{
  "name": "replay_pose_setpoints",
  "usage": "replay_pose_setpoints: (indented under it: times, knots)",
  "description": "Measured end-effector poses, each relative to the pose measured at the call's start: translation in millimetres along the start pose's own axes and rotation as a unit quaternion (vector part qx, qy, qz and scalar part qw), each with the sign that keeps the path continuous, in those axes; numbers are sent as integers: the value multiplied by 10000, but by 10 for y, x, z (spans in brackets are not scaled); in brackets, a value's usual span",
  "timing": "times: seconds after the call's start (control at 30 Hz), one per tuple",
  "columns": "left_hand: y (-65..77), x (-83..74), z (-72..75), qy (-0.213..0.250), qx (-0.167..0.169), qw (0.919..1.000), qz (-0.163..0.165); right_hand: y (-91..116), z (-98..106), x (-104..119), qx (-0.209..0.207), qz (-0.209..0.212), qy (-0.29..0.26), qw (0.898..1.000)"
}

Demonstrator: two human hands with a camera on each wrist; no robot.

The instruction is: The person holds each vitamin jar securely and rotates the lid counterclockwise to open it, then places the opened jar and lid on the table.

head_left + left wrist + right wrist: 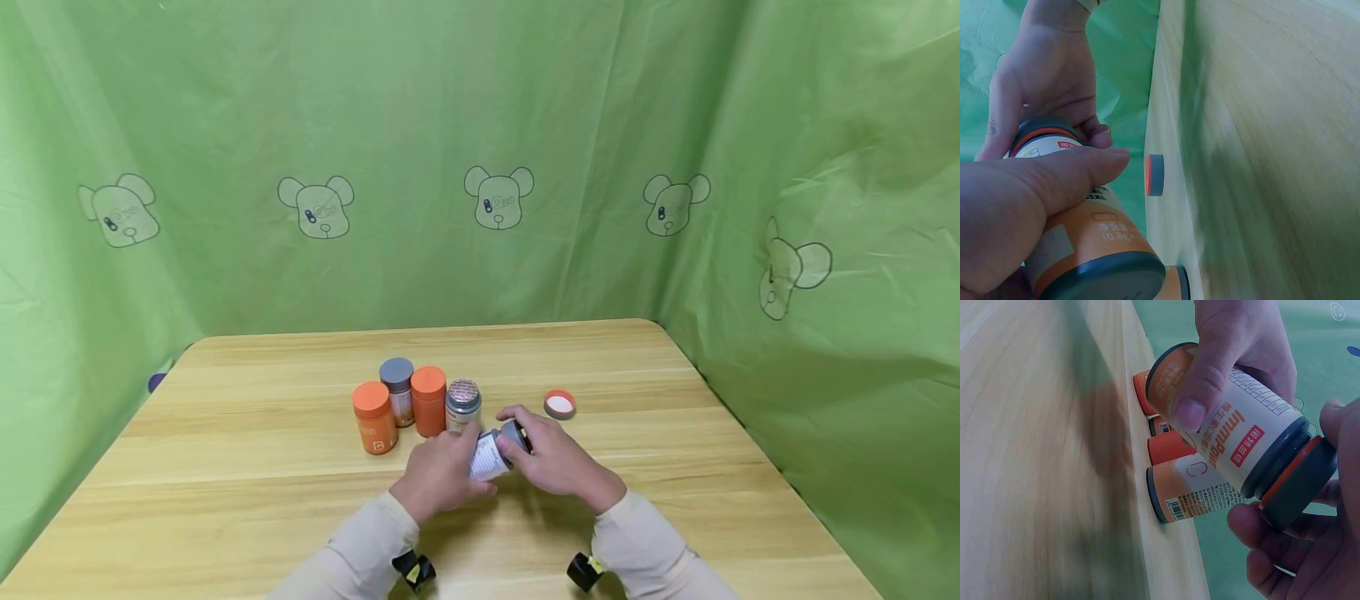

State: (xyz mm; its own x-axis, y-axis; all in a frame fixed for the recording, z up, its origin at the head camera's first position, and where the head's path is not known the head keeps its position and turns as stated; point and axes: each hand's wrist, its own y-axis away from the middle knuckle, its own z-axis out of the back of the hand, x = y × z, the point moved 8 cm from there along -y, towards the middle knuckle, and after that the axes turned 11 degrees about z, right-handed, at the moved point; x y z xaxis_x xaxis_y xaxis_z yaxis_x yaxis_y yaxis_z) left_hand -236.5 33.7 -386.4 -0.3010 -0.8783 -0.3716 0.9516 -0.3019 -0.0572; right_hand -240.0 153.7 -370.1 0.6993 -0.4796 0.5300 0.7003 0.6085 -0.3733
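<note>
My left hand (pixel 442 475) grips a supplement bottle (pixel 1225 428) round its white and orange body, thumb across the label. The bottle is tilted, its neck toward my right hand (pixel 558 462). In the right wrist view, the right thumb and fingers pinch its dark cap (pixel 1304 487); the cap's orange-red inner edge shows at the bottle's dark neck. Just beyond my left hand stands a similar bottle (pixel 463 400) without a cap, a brick-patterned seal over its mouth. Past the right hand, a loose grey cap (pixel 559 406) lies with its red-rimmed white inside up.
Left of the uncapped bottle stand an orange jar (pixel 429 404), a grey-capped bottle (pixel 397 387) and another orange jar (pixel 375 421), close together. All are on a wooden table (pixel 225 450). A green curtain (pixel 405 100) with bear-head drawings hangs round the table's back and sides.
</note>
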Motion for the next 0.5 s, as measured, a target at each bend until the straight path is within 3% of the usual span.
replay_pose_setpoints:
  times: [0.37,0.5]
  knots:
    - [-8,3,1,-49,24,10000,32,12,1,23,46,-24,-206,9998]
    - [-3,-2,8,-56,3,10000,7,7,1,26,11,60,-34,10000]
